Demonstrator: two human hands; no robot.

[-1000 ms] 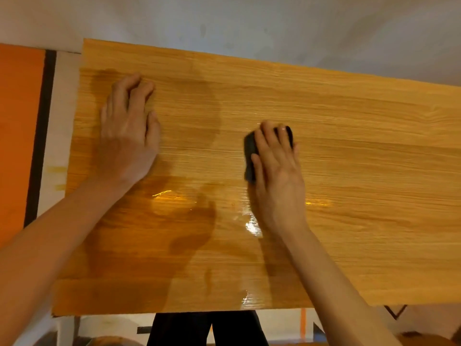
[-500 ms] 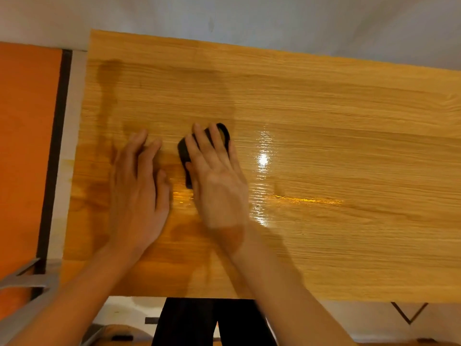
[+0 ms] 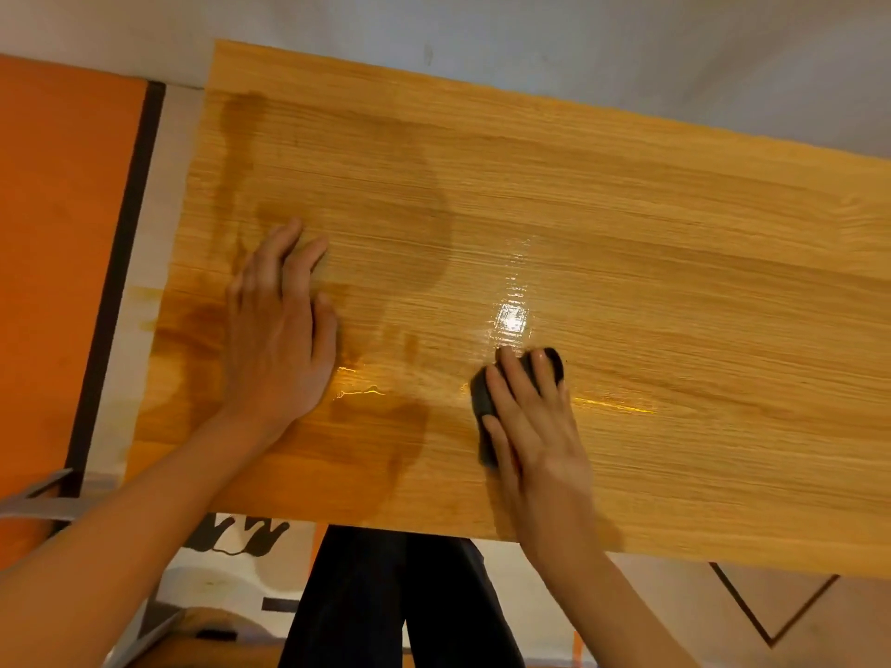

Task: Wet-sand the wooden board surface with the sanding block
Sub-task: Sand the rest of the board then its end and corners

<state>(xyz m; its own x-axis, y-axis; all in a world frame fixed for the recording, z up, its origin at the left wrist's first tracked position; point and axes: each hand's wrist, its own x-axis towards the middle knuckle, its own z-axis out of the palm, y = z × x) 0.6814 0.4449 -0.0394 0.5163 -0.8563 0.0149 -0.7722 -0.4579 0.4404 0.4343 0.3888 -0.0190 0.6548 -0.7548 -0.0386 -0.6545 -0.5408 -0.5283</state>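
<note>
A long light-oak wooden board (image 3: 651,243) fills most of the view, with darker wet patches and shiny water across its left and middle. My left hand (image 3: 282,330) lies flat, palm down, on the wet left part, fingers together. My right hand (image 3: 530,417) presses a dark grey sanding block (image 3: 482,402) against the board near its middle front; the block shows only at the fingertips and beside the thumb, the rest is under my palm.
An orange panel (image 3: 58,262) with a black stripe lies left of the board. A grey wall (image 3: 578,45) runs behind it. My dark trousers (image 3: 395,600) show below the front edge, over a patterned floor (image 3: 771,614).
My right hand slid the block left until it was beside my left hand, then back right toward the board's middle. My left hand stays flat on the left part.
</note>
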